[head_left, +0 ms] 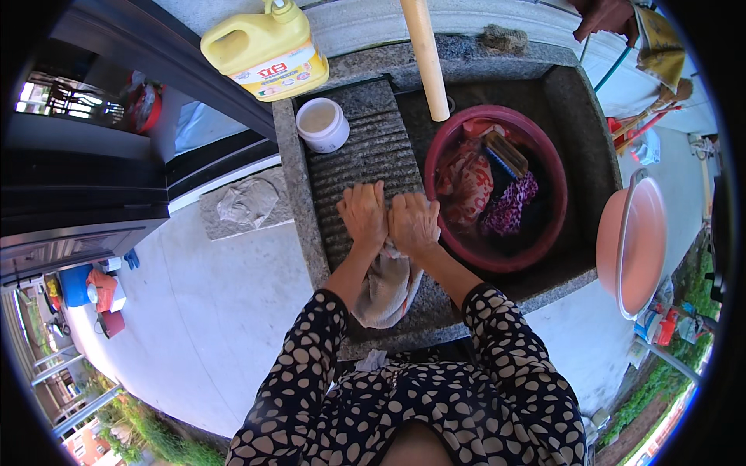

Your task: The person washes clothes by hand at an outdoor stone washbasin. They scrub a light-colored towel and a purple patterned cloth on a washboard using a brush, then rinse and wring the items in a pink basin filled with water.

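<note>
Patterned top [365,408]: cut off below
Left hand [363,215], right hand [414,221]: together, clamped on cloth [383,291] — grip partly hidden
Wooden pole [426,62]: top cropped

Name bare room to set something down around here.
Free: ridged washboard between white jar and left hand; pale floor left of the sink, below the slab bearing a rag. Crowded: red tub, holding cloths and a brush.

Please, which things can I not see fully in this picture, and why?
Head view:
Pale cloth: far end hidden under the left hand and right hand.
Red basin: bottom hidden by laundry and dark water.
Wooden pole: upper end cut off by the top edge.
</note>
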Demonstrator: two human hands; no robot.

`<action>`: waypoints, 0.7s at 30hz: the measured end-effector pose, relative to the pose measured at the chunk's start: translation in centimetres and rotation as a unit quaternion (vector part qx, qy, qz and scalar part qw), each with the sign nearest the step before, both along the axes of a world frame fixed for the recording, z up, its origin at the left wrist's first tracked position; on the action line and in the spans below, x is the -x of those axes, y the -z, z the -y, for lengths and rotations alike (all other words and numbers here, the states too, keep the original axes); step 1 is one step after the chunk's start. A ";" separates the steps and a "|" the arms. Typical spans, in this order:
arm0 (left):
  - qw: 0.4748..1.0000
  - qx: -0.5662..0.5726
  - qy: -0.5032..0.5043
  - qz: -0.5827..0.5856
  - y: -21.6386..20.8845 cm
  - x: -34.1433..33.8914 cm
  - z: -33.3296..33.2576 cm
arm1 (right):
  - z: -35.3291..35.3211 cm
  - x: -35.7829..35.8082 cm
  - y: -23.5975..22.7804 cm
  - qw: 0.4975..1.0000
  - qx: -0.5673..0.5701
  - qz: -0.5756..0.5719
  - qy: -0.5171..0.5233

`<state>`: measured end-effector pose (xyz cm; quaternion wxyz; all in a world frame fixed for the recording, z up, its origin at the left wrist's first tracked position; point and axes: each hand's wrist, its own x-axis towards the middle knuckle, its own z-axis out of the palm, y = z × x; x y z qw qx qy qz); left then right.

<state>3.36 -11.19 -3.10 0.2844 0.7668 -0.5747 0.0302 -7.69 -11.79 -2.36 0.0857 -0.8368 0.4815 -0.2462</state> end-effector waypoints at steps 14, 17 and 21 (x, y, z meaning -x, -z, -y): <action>0.987 -0.014 0.050 -0.155 -3.4 2.3 -10.0 | -6.0 3.3 -3.3 0.979 0.059 0.102 -0.167; 0.991 -0.035 0.042 -0.119 -1.8 1.6 -7.6 | -3.8 2.2 -1.4 0.984 -0.005 0.101 -0.144; 0.995 -0.082 0.004 -0.058 -1.2 1.1 -4.6 | -1.9 0.9 -0.4 0.990 -0.087 0.083 -0.068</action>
